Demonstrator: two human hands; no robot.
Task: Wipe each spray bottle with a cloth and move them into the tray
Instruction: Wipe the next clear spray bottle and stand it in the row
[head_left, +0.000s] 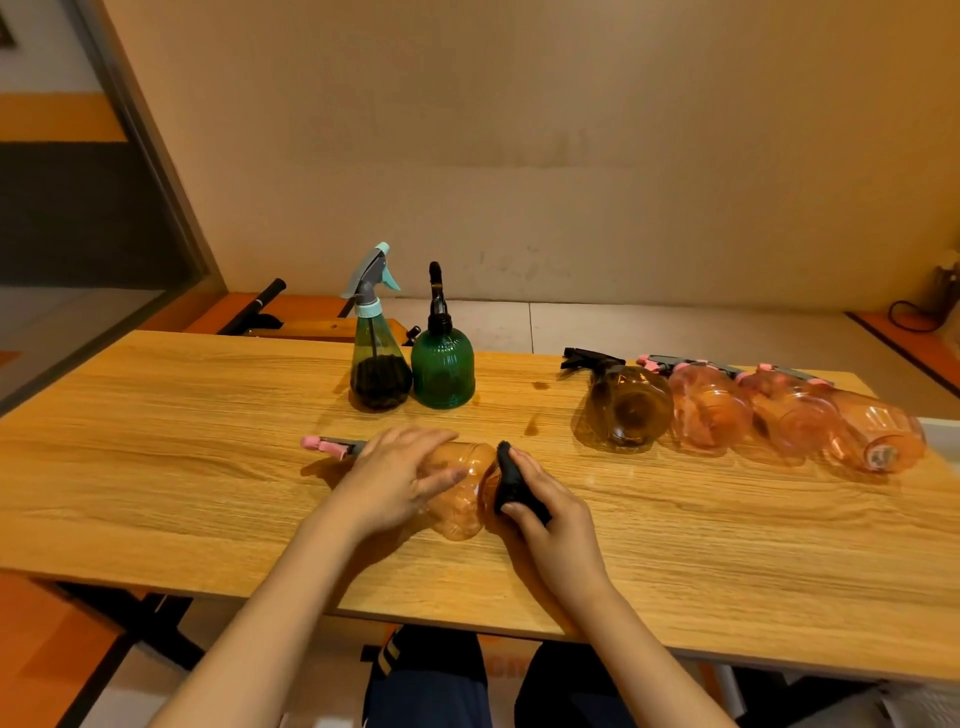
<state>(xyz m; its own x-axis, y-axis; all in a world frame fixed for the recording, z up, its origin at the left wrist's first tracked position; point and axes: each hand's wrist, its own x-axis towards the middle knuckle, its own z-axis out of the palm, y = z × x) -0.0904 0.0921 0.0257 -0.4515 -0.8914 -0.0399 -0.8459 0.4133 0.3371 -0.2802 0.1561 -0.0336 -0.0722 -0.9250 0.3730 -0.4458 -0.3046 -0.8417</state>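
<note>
We see an orange spray bottle (462, 493) lying on its side near the front middle of the wooden counter (156, 467), its pink trigger head (327, 445) pointing left and its base turned to the right. Our left hand (400, 478) lies over the upper body of this bottle, fingers (441, 475) fairly straight and spread across the clear plastic, pressing it down. Our right hand (545, 514) grips a dark cloth (511, 480), the fingers curled round it, and the cloth is pushed against the bottle's base end.

Behind this, toward the far edge of the counter, two bottles stand upright and just beside each other: a cone-shaped green bottle (379, 364) with a grey and teal trigger, dark at the bottom, and a rounder ribbed green bottle (443, 371) with a black pump top.

To the right, four more bottles lie on their sides in a row, touching one another, with their trigger heads pointing toward the far left. The first is a brown bottle (628, 408) with a black trigger; next come three orange bottles (709, 410) (795, 415) (878, 434) with pink and grey triggers, the last one near the counter's right edge. A few small dark spots (532, 427) mark the wood between the green bottles and the brown one.

Below the counter's front edge we can see dark trousers (426, 680). We cannot make out a tray.
</note>
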